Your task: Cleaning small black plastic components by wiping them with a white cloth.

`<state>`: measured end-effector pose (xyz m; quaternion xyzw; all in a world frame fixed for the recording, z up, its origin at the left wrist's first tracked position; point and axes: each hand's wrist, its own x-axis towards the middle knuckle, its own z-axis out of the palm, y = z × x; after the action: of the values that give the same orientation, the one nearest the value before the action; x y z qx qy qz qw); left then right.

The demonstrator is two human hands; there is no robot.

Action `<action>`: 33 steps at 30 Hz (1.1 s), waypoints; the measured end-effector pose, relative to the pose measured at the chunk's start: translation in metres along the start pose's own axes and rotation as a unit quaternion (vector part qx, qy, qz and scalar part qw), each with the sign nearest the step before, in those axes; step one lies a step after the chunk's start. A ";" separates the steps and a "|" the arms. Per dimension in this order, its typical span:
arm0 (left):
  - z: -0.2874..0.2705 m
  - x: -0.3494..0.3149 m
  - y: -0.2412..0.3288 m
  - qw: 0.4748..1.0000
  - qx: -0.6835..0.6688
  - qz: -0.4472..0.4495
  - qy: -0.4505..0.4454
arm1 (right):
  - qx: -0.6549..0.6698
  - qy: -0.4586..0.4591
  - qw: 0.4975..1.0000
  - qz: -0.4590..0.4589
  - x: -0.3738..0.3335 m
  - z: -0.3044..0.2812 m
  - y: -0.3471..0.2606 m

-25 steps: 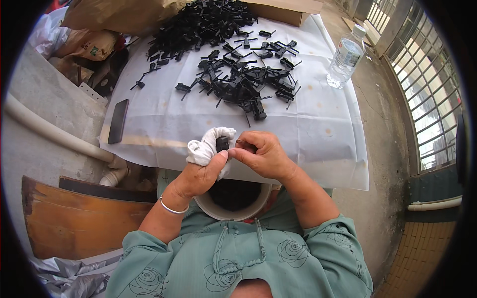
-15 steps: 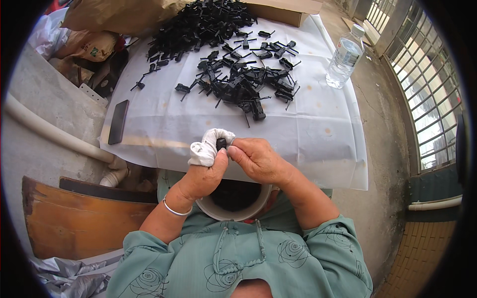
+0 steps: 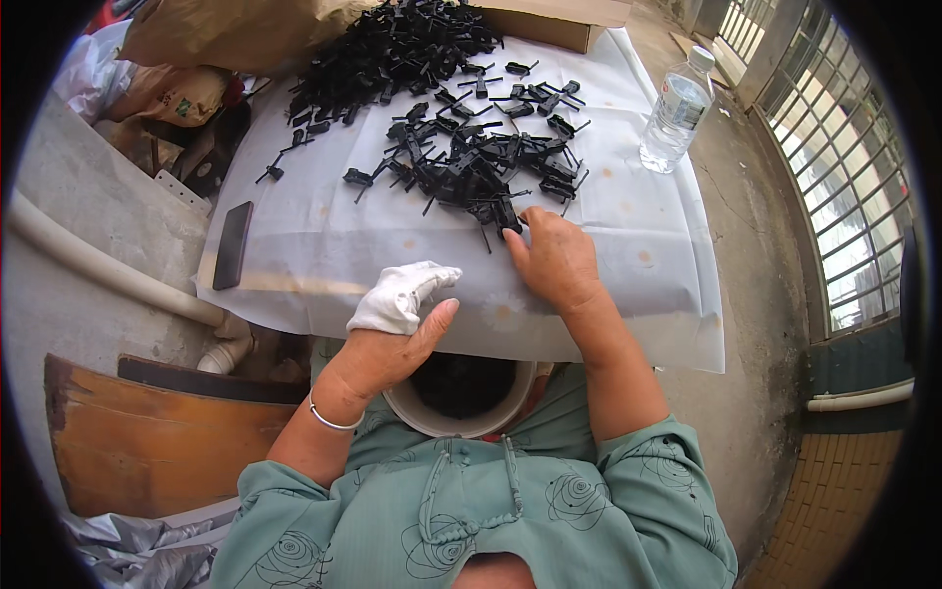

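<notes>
My left hand (image 3: pixel 397 319), its fingers in a white cloth glove and its thumb bare, hovers over the table's near edge. Fingers and thumb are apart, with nothing between them. My right hand (image 3: pixel 557 257) is bare and reaches forward, thumb and forefinger closed on a black plastic part (image 3: pixel 507 218) at the near end of a loose cluster of such parts (image 3: pixel 476 162). These are small black pieces with thin stems. Below my hands, a pale bucket (image 3: pixel 400 404) stands between my legs with dark contents I cannot make out.
A larger heap of black parts (image 3: pixel 392 49) lies at the back, by a cardboard box (image 3: pixel 549 29). A clear water bottle (image 3: pixel 677 113) stands at the right edge of the white-covered table (image 3: pixel 628 285). A dark phone (image 3: pixel 234 245) lies on the left. Barred windows (image 3: pixel 834 167) line the right.
The black part between my hands has gone from them. My right hand has moved forward to another part in the cluster. My left hand has opened and shifted slightly left.
</notes>
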<state>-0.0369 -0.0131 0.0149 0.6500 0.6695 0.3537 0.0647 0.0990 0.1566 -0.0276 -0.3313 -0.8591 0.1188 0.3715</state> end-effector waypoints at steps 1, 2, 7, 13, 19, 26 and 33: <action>0.003 -0.001 -0.001 0.999 -0.035 -0.028 -0.008 | -0.024 -0.047 0.998 0.017 0.000 0.003 -0.002; 0.006 -0.001 -0.001 0.996 -0.071 -0.056 -0.016 | -0.049 -0.093 0.994 0.035 0.001 0.004 -0.003; 0.007 0.000 -0.003 0.895 -0.373 -0.245 -0.018 | 0.122 -0.015 0.992 0.017 0.003 -0.014 -0.014; 0.009 0.008 -0.010 0.707 -0.640 -0.300 -0.016 | 0.247 -0.062 0.952 -0.172 -0.009 -0.014 -0.027; 0.020 0.012 -0.003 0.887 -0.444 -0.130 -0.001 | 0.296 -0.126 0.936 -0.144 -0.015 -0.008 -0.032; 0.001 0.009 -0.017 0.911 -0.323 -0.255 0.031 | 0.152 -0.030 0.988 -0.005 -0.007 -0.015 -0.011; 0.004 0.001 -0.006 0.998 0.004 -0.027 0.057 | 0.199 -0.072 0.976 -0.048 -0.009 -0.025 -0.037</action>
<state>-0.0399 -0.0095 0.0088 0.6107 0.6909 0.3855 0.0335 0.1037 0.1222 0.0015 -0.1995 -0.8574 0.2933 0.3728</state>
